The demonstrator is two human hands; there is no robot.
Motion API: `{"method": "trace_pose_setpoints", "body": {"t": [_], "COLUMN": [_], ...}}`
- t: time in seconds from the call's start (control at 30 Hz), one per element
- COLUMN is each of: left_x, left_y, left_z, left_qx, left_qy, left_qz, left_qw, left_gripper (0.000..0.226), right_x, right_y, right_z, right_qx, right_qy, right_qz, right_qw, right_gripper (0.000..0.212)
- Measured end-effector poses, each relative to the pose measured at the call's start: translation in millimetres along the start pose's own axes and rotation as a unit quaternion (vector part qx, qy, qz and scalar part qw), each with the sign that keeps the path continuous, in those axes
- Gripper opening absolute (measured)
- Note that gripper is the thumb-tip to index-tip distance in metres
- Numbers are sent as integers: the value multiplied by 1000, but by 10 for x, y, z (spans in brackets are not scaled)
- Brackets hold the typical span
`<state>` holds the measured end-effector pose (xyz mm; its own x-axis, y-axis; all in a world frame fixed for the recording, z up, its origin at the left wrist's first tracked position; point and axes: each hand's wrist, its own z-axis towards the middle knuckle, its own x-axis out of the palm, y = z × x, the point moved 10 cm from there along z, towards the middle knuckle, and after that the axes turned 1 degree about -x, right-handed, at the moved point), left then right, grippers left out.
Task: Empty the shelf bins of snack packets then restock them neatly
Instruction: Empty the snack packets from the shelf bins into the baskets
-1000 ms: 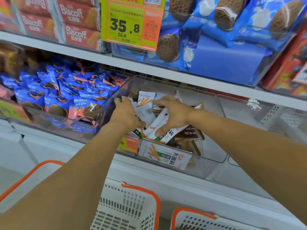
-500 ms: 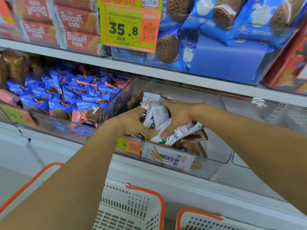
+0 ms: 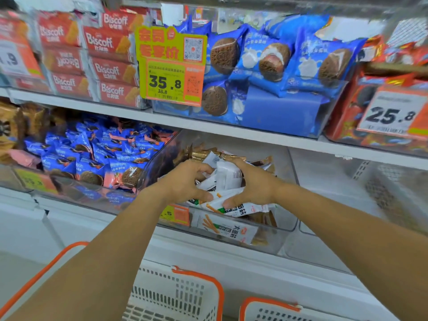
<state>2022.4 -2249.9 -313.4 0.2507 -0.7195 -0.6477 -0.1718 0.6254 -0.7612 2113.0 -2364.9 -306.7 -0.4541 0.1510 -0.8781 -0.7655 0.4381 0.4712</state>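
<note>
Bundle of white snack packets [image 3: 225, 181] held above the middle clear bin [image 3: 284, 228] on the lower shelf, gathered between both hands. Left hand [image 3: 185, 184] cups the bundle's left side, fingers curled over the top, thumb tucked under. Right hand [image 3: 252, 184] mirrors it on the other side, fingers wrapped over the top, thumb pressing from below. Both are clamped on the packets; several ends stick out loose below the right thumb.

More packets remain in the bin: one white packet [image 3: 228, 229] lies flat against the front wall, brown and gold packets [image 3: 208, 154] sit behind the hands. Judged stage: emptying, partway done.

Outward: neighbouring bin to the left is full of blue biscuit packets [image 3: 97, 156]; the bin to the right [image 3: 324, 181] looks empty. Upper shelf carries Biscoff packs [image 3: 108, 68], a yellow price tag [image 3: 171, 66] and blue sandwich-biscuit bags [image 3: 273, 59]. Two white baskets with orange rims, one [image 3: 176, 295] below the arms and one [image 3: 271, 309] to its right, wait beneath.

Risks: the packets are slick and loosely stacked, so the outer ones could slide out of the squeeze during the carry down. Protruding ends may catch on the bin's front lip. A drop between baskets would land on the floor.
</note>
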Motion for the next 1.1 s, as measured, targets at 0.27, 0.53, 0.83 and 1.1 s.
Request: {"method": "trace_pose_setpoints", "body": {"t": [0.27,0.53,0.83,1.1], "left_x": [-135,148,2535,2953], "left_y": [-1194,-2365,-1306,-868], "left_z": [-412,-1131,-1367,-1157], "left_qx": [141,236,77,-1], "left_qy": [-79,-53,211,270], "left_qz": [97,47,-71,64], "left_qw": [982,969,972,961], "left_gripper": [53,56,20,51], "right_x": [-634,-1177,496,724], "right_y": [178,335,-1139,-1456], "right_z": [-1041,-2501,-3175,-3026], "right_qx": [-17,12,228,218], "right_qy": [-254,-278,58,97], "right_qz": [34,55,29,46], "right_qw": [966,959,972,970], "right_gripper": [70,73,93,89]}}
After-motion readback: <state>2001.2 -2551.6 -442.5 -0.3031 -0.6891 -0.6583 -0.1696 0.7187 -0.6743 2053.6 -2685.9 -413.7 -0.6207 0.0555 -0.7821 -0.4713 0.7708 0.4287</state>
